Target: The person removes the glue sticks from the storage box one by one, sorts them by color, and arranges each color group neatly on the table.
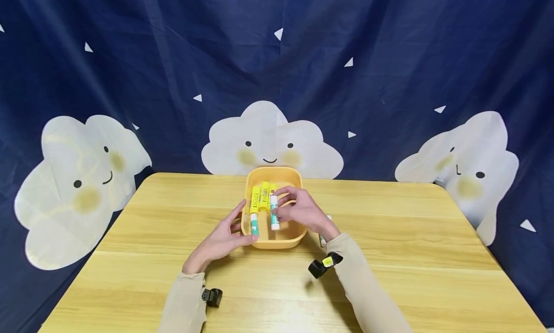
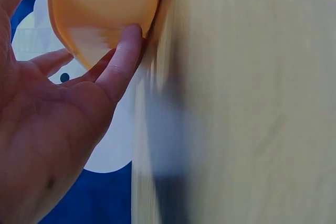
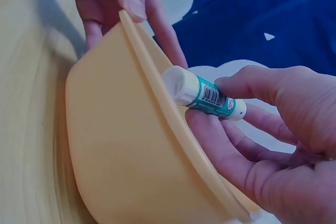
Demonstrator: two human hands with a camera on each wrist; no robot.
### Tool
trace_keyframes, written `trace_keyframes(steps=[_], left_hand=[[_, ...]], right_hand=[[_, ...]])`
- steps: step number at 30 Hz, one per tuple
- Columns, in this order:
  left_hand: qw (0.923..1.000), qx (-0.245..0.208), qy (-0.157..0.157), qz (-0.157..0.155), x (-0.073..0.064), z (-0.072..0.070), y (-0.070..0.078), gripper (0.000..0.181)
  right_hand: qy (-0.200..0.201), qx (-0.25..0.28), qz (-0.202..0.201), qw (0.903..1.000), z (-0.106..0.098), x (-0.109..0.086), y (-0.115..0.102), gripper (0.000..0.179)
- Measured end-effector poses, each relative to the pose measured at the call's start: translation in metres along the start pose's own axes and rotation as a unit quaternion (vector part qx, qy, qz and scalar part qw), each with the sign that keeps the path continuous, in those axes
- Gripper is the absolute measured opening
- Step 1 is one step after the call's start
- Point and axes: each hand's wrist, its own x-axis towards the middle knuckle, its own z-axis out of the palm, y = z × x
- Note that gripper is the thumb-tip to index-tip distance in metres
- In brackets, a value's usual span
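My right hand (image 1: pixel 303 210) pinches a white and teal glue stick (image 1: pixel 274 213) between thumb and fingers, over the right part of a yellow-orange plastic bin (image 1: pixel 281 244). In the right wrist view the glue stick (image 3: pixel 210 98) shows a barcode and sits just past the bin's rim (image 3: pixel 168 108). My left hand (image 1: pixel 222 239) holds the bin at its near left corner, thumb at the rim, fingers spread along the outside wall. Inside the bin lie several yellow glue sticks (image 1: pixel 255 198) and another white and teal one (image 1: pixel 254 225) near the left thumb.
Another white and green stick (image 1: pixel 322 240) lies on the wooden table (image 1: pixel 389 227) right of the bin, partly hidden behind my right wrist. A dark blue curtain (image 1: pixel 368 83) with white clouds hangs behind the table's far edge. Each wrist wears a small black camera.
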Motion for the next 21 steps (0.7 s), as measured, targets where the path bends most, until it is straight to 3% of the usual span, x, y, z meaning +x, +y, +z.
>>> trace_keyframes(steps=[5, 10, 21], left_hand=[[0.9999, 0.006, 0.007, -0.009, 0.000, 0.001, 0.000, 0.107], [1.0000, 0.001, -0.001, 0.002, 0.000, 0.000, -0.001, 0.107], [1.0000, -0.007, -0.004, 0.002, 0.001, -0.001, -0.001, 0.109]], right_hand=[[0.016, 0.001, 0.001, 0.9999, -0.010, -0.004, -0.001, 0.048], [0.039, -0.003, 0.009, 0.9992, -0.021, -0.008, -0.003, 0.047], [0.055, -0.015, 0.011, 0.9983, -0.041, -0.018, -0.009, 0.049]])
